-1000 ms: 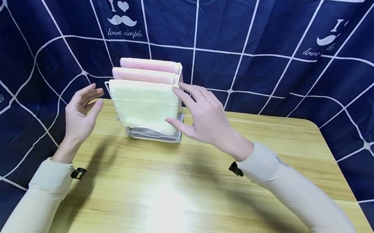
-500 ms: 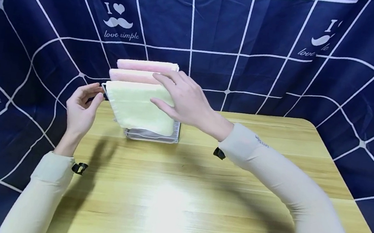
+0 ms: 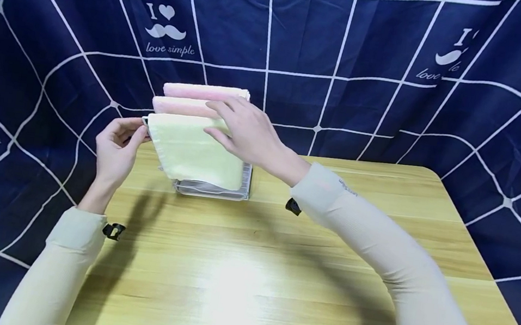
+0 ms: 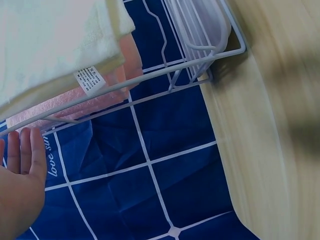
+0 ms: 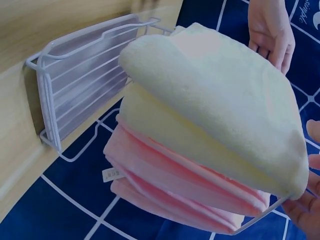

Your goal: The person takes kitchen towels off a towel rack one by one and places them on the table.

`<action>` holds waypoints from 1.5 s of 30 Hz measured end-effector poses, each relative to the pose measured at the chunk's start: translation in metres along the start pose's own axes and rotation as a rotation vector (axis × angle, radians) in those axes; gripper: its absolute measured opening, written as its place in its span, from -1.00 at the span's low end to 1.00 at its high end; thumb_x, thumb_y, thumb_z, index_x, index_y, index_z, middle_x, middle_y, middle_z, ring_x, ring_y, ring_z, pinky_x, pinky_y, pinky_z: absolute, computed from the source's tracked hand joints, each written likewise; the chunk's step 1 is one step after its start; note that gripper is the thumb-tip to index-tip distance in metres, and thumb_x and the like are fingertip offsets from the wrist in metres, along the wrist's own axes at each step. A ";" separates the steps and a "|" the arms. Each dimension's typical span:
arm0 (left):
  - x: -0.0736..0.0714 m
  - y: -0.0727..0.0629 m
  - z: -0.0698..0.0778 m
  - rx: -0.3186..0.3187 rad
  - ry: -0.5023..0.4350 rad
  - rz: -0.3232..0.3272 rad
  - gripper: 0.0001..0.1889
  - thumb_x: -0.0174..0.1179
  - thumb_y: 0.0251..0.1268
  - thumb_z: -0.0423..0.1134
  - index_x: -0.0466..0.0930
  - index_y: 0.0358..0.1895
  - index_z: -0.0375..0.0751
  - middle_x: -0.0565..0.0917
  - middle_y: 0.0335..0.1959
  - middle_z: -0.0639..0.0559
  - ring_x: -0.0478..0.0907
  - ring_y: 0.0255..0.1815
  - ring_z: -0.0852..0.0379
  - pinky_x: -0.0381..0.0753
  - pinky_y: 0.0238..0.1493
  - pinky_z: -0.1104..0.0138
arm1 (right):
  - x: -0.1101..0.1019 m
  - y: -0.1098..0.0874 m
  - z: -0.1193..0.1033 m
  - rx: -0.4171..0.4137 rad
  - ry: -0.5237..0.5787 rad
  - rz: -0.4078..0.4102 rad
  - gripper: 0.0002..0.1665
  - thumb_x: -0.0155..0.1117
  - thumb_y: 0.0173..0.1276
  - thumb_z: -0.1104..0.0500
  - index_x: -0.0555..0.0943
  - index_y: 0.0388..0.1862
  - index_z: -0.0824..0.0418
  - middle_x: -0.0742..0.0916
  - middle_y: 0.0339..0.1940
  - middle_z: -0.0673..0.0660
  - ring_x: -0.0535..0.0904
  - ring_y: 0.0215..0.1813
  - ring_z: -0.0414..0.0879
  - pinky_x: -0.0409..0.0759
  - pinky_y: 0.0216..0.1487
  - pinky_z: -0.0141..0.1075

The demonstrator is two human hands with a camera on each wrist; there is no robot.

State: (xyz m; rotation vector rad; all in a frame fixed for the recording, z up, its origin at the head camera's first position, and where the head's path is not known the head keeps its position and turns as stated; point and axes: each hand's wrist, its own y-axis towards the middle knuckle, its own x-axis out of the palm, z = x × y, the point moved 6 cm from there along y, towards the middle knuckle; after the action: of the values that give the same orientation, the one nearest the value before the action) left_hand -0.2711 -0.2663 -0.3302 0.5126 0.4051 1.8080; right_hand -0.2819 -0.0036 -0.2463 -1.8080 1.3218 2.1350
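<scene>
A white wire rack [image 3: 245, 182] stands toward the back of the table with folded towels hung over its rails. In front hangs a pale yellow-green towel [image 3: 188, 147]; behind it are a peach-pink towel [image 3: 181, 106] and a pink towel [image 3: 200, 91]. My left hand [image 3: 116, 152] is at the rack's upper left corner, and its extended fingers [image 4: 37, 155] reach the wire rail [image 4: 145, 77]. Over the right half of the yellow-green towel lies my right hand [image 3: 250, 131], thumb in front and fingers over its top edge, loosely spread.
A shallow tray [image 5: 90, 70] sits in the rack's base. The wooden table [image 3: 321, 302] spreads toward me and to the right. Dark blue cloth [image 3: 307, 31] with white lines hangs close behind the rack and along both sides.
My right hand has moved left from the rack's right edge over the yellow-green towel. My left hand has come in to the rack's left corner. The towels stay on their rails.
</scene>
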 end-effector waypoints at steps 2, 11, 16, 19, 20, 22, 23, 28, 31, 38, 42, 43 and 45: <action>0.000 0.001 0.000 0.003 -0.013 -0.001 -0.68 0.19 0.40 -0.62 0.71 -0.18 -0.06 0.80 -0.31 0.20 0.75 -0.37 0.35 0.84 -0.22 0.50 | 0.002 0.003 -0.001 0.001 0.004 -0.017 -0.46 0.28 0.58 -0.13 0.62 0.32 0.19 0.75 0.23 0.14 0.69 0.28 0.05 0.72 0.34 -0.14; 0.001 0.005 -0.001 0.015 -0.043 0.001 -0.65 0.18 0.37 -0.66 0.71 -0.24 -0.05 0.79 -0.37 0.20 0.74 -0.44 0.35 0.83 -0.28 0.50 | 0.010 0.013 -0.005 -0.002 -0.054 -0.059 -0.58 0.25 0.59 -0.17 0.71 0.10 0.11 0.77 -0.04 0.09 0.71 -0.02 0.00 0.78 -0.16 -0.16; 0.002 0.006 -0.003 0.009 -0.049 0.011 -0.65 0.18 0.38 -0.66 0.70 -0.26 -0.06 0.79 -0.40 0.20 0.73 -0.46 0.35 0.83 -0.31 0.50 | 0.015 0.017 -0.005 0.006 -0.099 -0.049 -0.62 0.24 0.59 -0.20 0.74 0.00 0.05 0.74 -0.18 0.04 0.67 -0.18 -0.05 0.69 -0.38 -0.20; 0.003 0.007 -0.004 0.004 -0.054 0.019 -0.67 0.18 0.38 -0.66 0.69 -0.28 -0.08 0.78 -0.41 0.19 0.72 -0.47 0.35 0.83 -0.32 0.50 | 0.018 0.018 -0.004 0.012 -0.112 -0.042 -0.61 0.23 0.59 -0.21 0.75 -0.02 0.05 0.74 -0.21 0.03 0.67 -0.22 -0.07 0.67 -0.41 -0.21; 0.003 0.007 -0.004 0.001 -0.056 0.022 -0.67 0.18 0.38 -0.66 0.69 -0.28 -0.09 0.78 -0.42 0.19 0.72 -0.47 0.35 0.82 -0.32 0.50 | 0.019 0.018 -0.004 0.011 -0.116 -0.042 -0.61 0.22 0.59 -0.21 0.75 -0.03 0.05 0.74 -0.21 0.03 0.66 -0.22 -0.07 0.67 -0.41 -0.21; 0.003 0.006 -0.004 -0.006 -0.063 0.027 -0.67 0.17 0.37 -0.67 0.69 -0.29 -0.11 0.78 -0.42 0.18 0.72 -0.48 0.34 0.82 -0.32 0.51 | 0.020 0.019 -0.004 0.012 -0.117 -0.049 -0.61 0.22 0.60 -0.20 0.75 -0.04 0.06 0.74 -0.22 0.04 0.66 -0.23 -0.07 0.67 -0.40 -0.22; 0.003 0.006 -0.004 -0.008 -0.063 0.030 -0.66 0.17 0.38 -0.67 0.68 -0.29 -0.10 0.78 -0.42 0.19 0.72 -0.48 0.34 0.82 -0.33 0.51 | 0.020 0.019 -0.004 0.014 -0.118 -0.056 -0.61 0.21 0.60 -0.20 0.75 -0.05 0.06 0.74 -0.22 0.04 0.66 -0.22 -0.07 0.67 -0.39 -0.22; 0.003 0.006 -0.005 -0.007 -0.053 0.027 -0.62 0.15 0.39 -0.68 0.68 -0.30 -0.04 0.78 -0.40 0.20 0.72 -0.47 0.35 0.83 -0.32 0.50 | 0.021 0.020 -0.006 0.023 -0.124 -0.081 -0.61 0.19 0.62 -0.18 0.74 -0.06 0.07 0.74 -0.20 0.03 0.67 -0.21 -0.07 0.68 -0.40 -0.22; 0.005 0.007 -0.005 -0.002 -0.043 0.010 -0.60 0.13 0.40 -0.68 0.67 -0.29 -0.01 0.78 -0.38 0.21 0.72 -0.45 0.36 0.83 -0.32 0.51 | 0.020 0.020 -0.005 0.026 -0.125 -0.080 -0.62 0.19 0.62 -0.17 0.75 -0.07 0.08 0.75 -0.19 0.03 0.68 -0.19 -0.07 0.69 -0.38 -0.23; 0.006 0.010 -0.005 -0.010 -0.026 -0.019 -0.62 0.12 0.41 -0.67 0.63 -0.27 -0.02 0.78 -0.38 0.21 0.71 -0.45 0.35 0.83 -0.32 0.52 | 0.020 0.020 -0.004 0.032 -0.105 -0.059 -0.63 0.21 0.62 -0.15 0.75 -0.10 0.08 0.75 -0.20 0.02 0.67 -0.21 -0.09 0.66 -0.41 -0.26; 0.004 0.011 -0.005 -0.012 -0.026 -0.021 -0.65 0.14 0.41 -0.66 0.63 -0.28 -0.05 0.79 -0.39 0.21 0.71 -0.46 0.35 0.83 -0.32 0.51 | 0.020 0.021 -0.004 0.034 -0.098 -0.048 -0.63 0.21 0.62 -0.16 0.75 -0.10 0.08 0.75 -0.19 0.01 0.67 -0.18 -0.08 0.67 -0.40 -0.24; 0.004 0.011 -0.006 -0.012 -0.023 -0.021 -0.65 0.14 0.41 -0.66 0.63 -0.28 -0.04 0.79 -0.38 0.21 0.72 -0.46 0.35 0.83 -0.32 0.51 | 0.019 0.022 -0.004 0.034 -0.096 -0.047 -0.63 0.21 0.62 -0.16 0.75 -0.11 0.07 0.75 -0.19 0.01 0.67 -0.18 -0.08 0.67 -0.40 -0.23; 0.002 0.011 -0.006 -0.009 -0.014 -0.022 -0.63 0.14 0.40 -0.67 0.64 -0.28 -0.02 0.79 -0.38 0.22 0.72 -0.46 0.35 0.83 -0.32 0.51 | 0.019 0.022 -0.004 0.033 -0.094 -0.046 -0.63 0.21 0.62 -0.16 0.75 -0.11 0.07 0.75 -0.18 0.01 0.68 -0.17 -0.07 0.67 -0.38 -0.23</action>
State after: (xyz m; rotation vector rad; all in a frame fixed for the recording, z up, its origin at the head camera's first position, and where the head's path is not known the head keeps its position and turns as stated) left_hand -0.2833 -0.2671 -0.3290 0.5126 0.3912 1.7833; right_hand -0.2964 -0.0295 -0.2494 -1.6866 1.2735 2.1330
